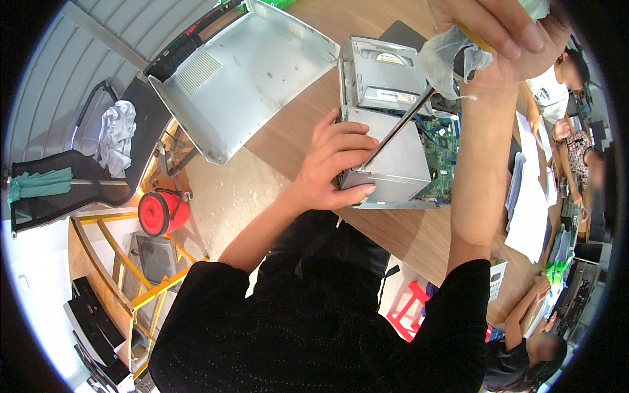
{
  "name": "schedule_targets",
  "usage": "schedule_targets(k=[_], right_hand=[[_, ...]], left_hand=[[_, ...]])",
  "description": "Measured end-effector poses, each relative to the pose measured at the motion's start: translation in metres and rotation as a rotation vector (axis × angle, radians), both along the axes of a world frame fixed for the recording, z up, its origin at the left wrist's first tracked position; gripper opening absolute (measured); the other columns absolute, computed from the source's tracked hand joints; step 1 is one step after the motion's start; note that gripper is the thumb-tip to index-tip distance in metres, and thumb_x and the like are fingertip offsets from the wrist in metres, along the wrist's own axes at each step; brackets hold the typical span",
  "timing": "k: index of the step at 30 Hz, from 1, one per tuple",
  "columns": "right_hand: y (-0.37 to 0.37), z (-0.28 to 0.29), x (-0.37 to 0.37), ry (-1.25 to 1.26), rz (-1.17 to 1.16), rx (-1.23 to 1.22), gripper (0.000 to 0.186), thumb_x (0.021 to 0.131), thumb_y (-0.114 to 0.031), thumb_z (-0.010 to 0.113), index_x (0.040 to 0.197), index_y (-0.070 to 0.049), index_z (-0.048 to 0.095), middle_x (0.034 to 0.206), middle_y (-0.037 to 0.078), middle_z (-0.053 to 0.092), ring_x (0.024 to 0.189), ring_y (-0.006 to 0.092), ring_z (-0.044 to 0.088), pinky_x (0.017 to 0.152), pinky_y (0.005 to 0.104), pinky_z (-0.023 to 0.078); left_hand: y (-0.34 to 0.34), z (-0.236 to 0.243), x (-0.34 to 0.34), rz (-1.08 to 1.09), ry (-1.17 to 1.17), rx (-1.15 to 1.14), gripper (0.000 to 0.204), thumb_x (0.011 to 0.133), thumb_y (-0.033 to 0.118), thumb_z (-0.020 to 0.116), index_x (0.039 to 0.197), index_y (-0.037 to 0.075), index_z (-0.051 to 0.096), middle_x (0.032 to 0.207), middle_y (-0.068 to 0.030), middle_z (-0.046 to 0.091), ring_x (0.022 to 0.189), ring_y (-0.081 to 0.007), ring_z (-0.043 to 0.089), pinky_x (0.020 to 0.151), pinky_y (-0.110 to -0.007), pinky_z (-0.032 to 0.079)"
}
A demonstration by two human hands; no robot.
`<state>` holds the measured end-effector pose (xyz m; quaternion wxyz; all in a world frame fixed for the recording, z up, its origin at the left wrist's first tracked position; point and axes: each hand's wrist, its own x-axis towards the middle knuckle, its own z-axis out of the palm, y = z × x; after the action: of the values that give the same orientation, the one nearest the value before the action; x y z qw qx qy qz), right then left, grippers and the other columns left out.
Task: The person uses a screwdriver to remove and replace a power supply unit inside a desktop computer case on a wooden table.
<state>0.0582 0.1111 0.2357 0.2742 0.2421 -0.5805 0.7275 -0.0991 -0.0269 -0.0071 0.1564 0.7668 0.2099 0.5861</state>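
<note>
An opened desktop computer lies on the wooden table, with its silver power supply (400, 167) facing me. My left hand (331, 164) grips the left end of this metal box, fingers over its top and thumb along the near edge. Up at the top right, my right hand (508, 36) is closed round the handle of a screwdriver (401, 126); crumpled clear plastic hangs about the handle. The long shaft slants down to the left, and its tip meets the power supply's edge beside my left fingers. Beyond the box sits a silver drive (385, 73); a green circuit board (442, 147) shows at right, partly behind my forearm.
A silver computer case cover (252, 82) lies at the table's far left. Papers (529, 209) are stacked on the right, where other people sit along the table. Left on the floor are a red bucket (154, 214) and a yellow metal frame (154, 298); a red stool (407, 313) stands below.
</note>
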Motion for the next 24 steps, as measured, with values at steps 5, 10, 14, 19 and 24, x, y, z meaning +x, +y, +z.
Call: schedule_targets(k=[5, 10, 14, 19, 24], right_hand=[[-0.031, -0.026, -0.005, 0.068, -0.548, -0.135, 0.03, 0.103, -0.027, 0.049, 0.117, -0.002, 0.057, 0.088, 0.005, 0.058, 0.062, 0.0112, 0.056, 0.048, 0.0254, 0.049], [-0.035, -0.016, 0.013, 0.06, -0.562, -0.113, 0.028, 0.103, -0.023, 0.049, 0.119, 0.001, 0.052, 0.086, 0.005, 0.055, 0.063, 0.0106, 0.054, 0.051, 0.0239, 0.048], [-0.029, -0.008, 0.01, -0.031, -0.485, -0.101, 0.028, 0.104, -0.019, 0.049, 0.12, 0.003, 0.049, 0.085, 0.006, 0.053, 0.064, 0.0101, 0.053, 0.055, 0.0226, 0.048], [-0.035, -0.014, 0.008, -0.101, -0.688, -0.155, 0.025, 0.105, -0.015, 0.046, 0.12, 0.005, 0.046, 0.08, 0.004, 0.046, 0.058, 0.0076, 0.045, 0.05, 0.0195, 0.042], [-0.052, -0.001, 0.012, -0.142, -0.87, -0.118, 0.028, 0.105, -0.018, 0.047, 0.122, 0.005, 0.047, 0.078, 0.006, 0.043, 0.056, 0.0088, 0.042, 0.051, 0.0234, 0.045]], left_hand=[[-0.002, 0.001, -0.004, -0.007, 0.007, -0.014, 0.045, 0.074, 0.026, 0.082, 0.11, 0.01, 0.061, 0.117, -0.0121, 0.067, 0.117, -0.0368, 0.06, 0.111, -0.064, 0.026], [-0.004, 0.002, -0.002, -0.045, -0.024, -0.063, 0.042, 0.078, 0.027, 0.08, 0.112, 0.011, 0.062, 0.12, -0.008, 0.064, 0.12, -0.0321, 0.057, 0.112, -0.06, 0.024], [-0.005, -0.001, -0.002, -0.053, -0.038, -0.068, 0.041, 0.078, 0.027, 0.08, 0.112, 0.011, 0.062, 0.121, -0.0086, 0.064, 0.122, -0.0321, 0.056, 0.113, -0.061, 0.023], [-0.004, -0.004, -0.001, -0.052, -0.013, -0.048, 0.049, 0.076, 0.026, 0.082, 0.115, 0.01, 0.059, 0.124, -0.0122, 0.064, 0.122, -0.0361, 0.057, 0.113, -0.063, 0.021], [-0.005, 0.003, -0.008, -0.066, 0.046, -0.076, 0.049, 0.081, 0.031, 0.079, 0.119, 0.009, 0.058, 0.131, -0.0127, 0.061, 0.127, -0.0368, 0.053, 0.115, -0.062, 0.019]])
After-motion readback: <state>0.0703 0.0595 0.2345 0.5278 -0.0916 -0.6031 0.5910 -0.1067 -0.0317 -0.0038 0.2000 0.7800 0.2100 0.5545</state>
